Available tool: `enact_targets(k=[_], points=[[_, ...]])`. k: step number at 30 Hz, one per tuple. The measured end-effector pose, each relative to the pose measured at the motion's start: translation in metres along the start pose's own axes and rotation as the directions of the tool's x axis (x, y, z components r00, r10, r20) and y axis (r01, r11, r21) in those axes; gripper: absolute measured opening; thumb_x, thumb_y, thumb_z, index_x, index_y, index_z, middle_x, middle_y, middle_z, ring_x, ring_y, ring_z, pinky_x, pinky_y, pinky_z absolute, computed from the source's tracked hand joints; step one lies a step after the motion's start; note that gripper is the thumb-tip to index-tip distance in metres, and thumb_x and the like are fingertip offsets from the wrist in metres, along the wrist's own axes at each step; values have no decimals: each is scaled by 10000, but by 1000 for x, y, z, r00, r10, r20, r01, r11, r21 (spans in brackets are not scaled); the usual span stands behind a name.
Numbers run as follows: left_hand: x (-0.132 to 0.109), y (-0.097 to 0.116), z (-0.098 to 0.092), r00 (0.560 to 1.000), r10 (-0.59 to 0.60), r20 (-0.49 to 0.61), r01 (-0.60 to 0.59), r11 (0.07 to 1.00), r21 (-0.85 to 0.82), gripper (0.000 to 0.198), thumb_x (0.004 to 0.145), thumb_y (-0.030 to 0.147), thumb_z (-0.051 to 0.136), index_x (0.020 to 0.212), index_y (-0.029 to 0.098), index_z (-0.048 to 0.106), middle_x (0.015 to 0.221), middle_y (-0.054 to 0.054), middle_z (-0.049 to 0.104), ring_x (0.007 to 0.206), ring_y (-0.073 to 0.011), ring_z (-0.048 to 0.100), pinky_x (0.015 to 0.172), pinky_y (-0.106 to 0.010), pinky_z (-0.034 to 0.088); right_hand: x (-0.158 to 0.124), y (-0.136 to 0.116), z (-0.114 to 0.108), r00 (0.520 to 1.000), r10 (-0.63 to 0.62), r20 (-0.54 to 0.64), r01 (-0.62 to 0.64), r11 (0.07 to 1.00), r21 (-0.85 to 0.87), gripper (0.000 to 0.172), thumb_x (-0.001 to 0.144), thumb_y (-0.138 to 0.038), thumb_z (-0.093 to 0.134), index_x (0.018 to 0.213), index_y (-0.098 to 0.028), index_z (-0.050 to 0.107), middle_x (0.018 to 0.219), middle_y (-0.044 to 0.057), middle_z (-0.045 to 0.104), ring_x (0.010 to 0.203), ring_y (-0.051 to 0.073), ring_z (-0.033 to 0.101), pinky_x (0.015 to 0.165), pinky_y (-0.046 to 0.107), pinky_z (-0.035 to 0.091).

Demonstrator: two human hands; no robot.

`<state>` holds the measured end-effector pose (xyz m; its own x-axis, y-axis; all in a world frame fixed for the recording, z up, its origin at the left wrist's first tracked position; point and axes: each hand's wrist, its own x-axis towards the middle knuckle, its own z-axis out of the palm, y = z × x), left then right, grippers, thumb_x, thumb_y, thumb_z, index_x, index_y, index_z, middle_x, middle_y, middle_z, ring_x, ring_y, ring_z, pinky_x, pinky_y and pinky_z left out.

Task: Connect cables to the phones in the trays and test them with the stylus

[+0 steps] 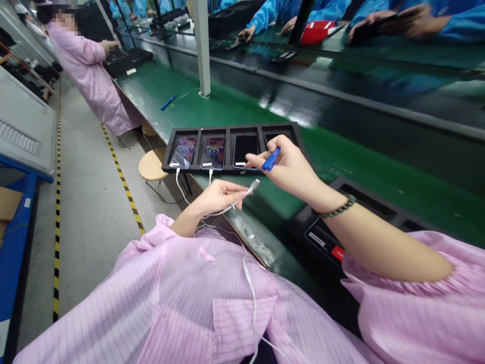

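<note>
My left hand pinches the plug end of a white cable, which runs down across my pink coat. My right hand grips a blue pen and hovers over the near edge of a black tray on the green bench. The tray holds several phones side by side. The two left phones have lit screens and white cables plugged into their near ends. The third phone is dark, close to my right fingertips. My right hand partly hides the fourth phone.
A second black tray lies under my right forearm. A blue pen and a white post stand farther along the bench. A person in a pink coat works at the left; blue-sleeved hands work across the conveyor. Round stools sit below the bench edge.
</note>
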<state>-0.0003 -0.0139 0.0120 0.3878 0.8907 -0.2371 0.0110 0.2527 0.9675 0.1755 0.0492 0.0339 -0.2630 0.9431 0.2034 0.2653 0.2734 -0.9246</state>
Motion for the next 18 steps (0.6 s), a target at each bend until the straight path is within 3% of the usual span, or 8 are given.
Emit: enact_targets(k=[3, 5, 8, 11, 18], points=[[14, -12, 15, 977, -215, 13, 215, 973, -89, 126, 882, 226, 623, 880, 106, 661, 478, 64, 503, 321, -12, 250, 359, -169, 145, 23, 27, -14, 998, 53, -20, -56, 976, -208, 390, 841, -482, 639, 851, -265, 316, 730, 12, 635, 777, 245, 681, 690, 354, 516], [23, -17, 23, 965, -250, -76, 239, 961, -137, 150, 936, 241, 544, 831, 142, 583, 440, 87, 440, 300, -15, 199, 353, -164, 125, 34, 38, -18, 996, 86, 28, -68, 917, -394, 275, 883, -370, 584, 851, -261, 334, 764, 46, 658, 837, 264, 687, 718, 355, 507], [35, -21, 29, 955, -189, -230, 169, 980, -103, 257, 979, 341, 493, 776, 184, 492, 396, 103, 390, 280, -31, 205, 351, -164, 163, 43, 44, -16, 977, 138, 165, -23, 831, -556, 134, 929, -276, 481, 880, -251, 358, 835, 108, 692, 915, 291, 695, 735, 350, 502], [43, -23, 29, 937, -143, -319, 140, 990, -33, 270, 986, 306, 461, 740, 194, 457, 362, 105, 379, 273, -46, 235, 368, -171, 205, 45, 45, -12, 953, 149, 264, 39, 804, -594, 80, 922, -201, 462, 909, -235, 391, 940, 162, 714, 1013, 299, 689, 766, 339, 509], [50, -23, 25, 930, -91, -357, 109, 993, 33, 252, 962, 209, 435, 711, 193, 448, 342, 92, 396, 300, -63, 299, 420, -181, 251, 46, 48, -14, 934, 139, 328, 84, 808, -583, 242, 851, 9, 381, 879, -231, 376, 1039, 180, 713, 1182, 258, 632, 751, 264, 496]])
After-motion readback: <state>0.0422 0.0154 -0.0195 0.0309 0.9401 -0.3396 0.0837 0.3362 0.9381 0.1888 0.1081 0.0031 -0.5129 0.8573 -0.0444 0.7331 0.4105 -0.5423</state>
